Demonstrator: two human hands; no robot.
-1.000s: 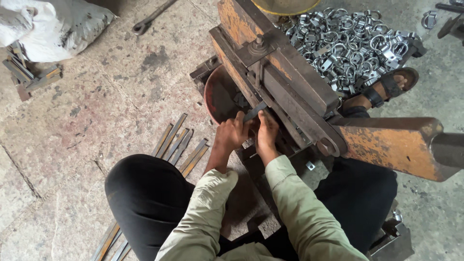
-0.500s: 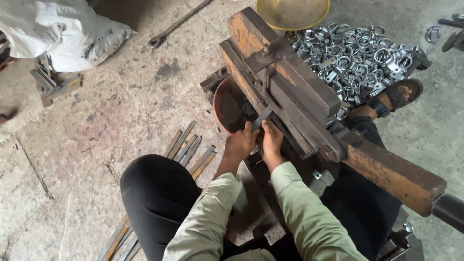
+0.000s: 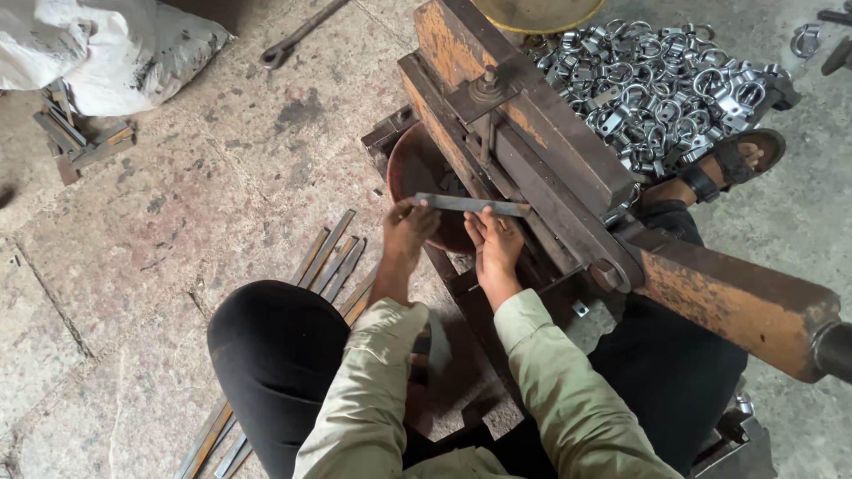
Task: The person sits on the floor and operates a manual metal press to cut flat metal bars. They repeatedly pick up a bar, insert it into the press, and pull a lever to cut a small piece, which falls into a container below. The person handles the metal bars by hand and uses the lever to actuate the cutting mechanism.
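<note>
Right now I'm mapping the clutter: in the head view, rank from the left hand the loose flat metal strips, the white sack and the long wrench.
1. Loose flat metal strips, beside left hand.
2. Long wrench, up ahead.
3. White sack, far left corner.

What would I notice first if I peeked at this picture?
Probably the big rusty lever shear running across the middle, its thick orange handle sticking out to the right. Just in front of it, the left hand and right hand hold a flat metal strip against the machine. Behind it at the top right glitters a pile of shiny metal rings.
</note>
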